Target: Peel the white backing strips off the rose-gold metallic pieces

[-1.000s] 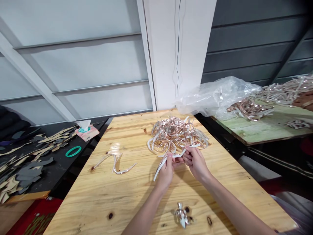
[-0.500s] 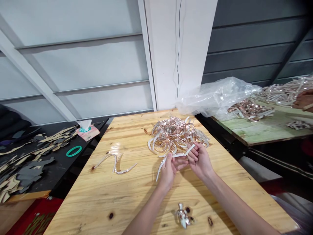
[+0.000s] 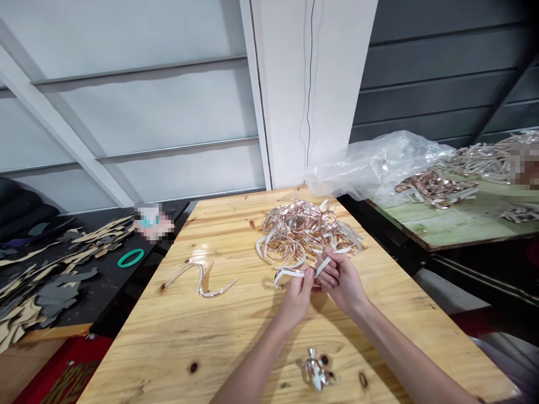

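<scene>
My left hand (image 3: 300, 294) pinches a thin strip (image 3: 289, 272), white on one face and shiny rose gold on the other, whose loose part curls out to the left. Close beside it, my right hand (image 3: 342, 280) has its fingers curled and closed on a white strip end that shows between thumb and fingers. Whether both hands hold one and the same strip is hidden by the fingers. Just beyond them lies a tangled pile of similar rose-gold and white strips (image 3: 301, 224). Several loose strips (image 3: 205, 290) rest on the table to the left.
A small shiny metallic bundle (image 3: 315, 370) lies near the front of the wooden table (image 3: 168, 348). On the left, a black table holds cut pieces (image 3: 59, 297) and a green ring (image 3: 131, 258). A plastic bag (image 3: 374, 163) and more strips cover part of the greenish table (image 3: 475, 221) at right.
My left hand has moved right, closer to my right hand. The strip's loose part, which hung down toward me, now curls out leftward.
</scene>
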`<state>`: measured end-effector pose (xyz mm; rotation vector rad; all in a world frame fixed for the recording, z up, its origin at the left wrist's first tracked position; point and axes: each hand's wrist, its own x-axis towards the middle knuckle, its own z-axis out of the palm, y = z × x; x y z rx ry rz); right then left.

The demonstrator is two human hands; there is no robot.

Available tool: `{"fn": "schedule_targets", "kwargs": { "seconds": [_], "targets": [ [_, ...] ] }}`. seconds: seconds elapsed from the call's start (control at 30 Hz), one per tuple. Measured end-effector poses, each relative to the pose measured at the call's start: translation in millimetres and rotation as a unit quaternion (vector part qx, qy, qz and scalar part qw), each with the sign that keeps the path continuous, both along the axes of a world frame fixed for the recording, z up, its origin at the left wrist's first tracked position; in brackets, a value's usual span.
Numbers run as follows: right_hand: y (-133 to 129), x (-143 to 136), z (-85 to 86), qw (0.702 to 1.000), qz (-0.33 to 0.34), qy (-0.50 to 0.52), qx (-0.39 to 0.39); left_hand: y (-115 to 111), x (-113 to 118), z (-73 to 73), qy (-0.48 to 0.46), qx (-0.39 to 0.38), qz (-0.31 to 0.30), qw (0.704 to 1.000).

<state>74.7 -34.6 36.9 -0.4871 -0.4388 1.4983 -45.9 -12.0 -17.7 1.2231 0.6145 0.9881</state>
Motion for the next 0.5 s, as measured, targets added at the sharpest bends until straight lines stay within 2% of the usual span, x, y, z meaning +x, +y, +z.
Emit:
{"fn": "schedule_targets", "kwargs": {
  "seconds": [0.13, 0.3, 0.5],
  "targets": [
    [0.3, 8.5, 5.3, 0.998, -0.001, 0.058, 0.006, 1.2, -0.1, 2.9, 0.033, 0.055, -0.059, 0.996],
    [0.7, 18.9, 8.8, 0.996, -0.028, 0.089, 0.004, 2.6, -0.6, 1.3, 0.119, 0.106, -0.052, 0.986],
    [1.7, 33.4, 9.8, 0.993, -0.049, 0.100, 0.025, 2.1, -1.2, -3.2, 0.143, 0.101, -0.059, 0.983]
  ]
}}
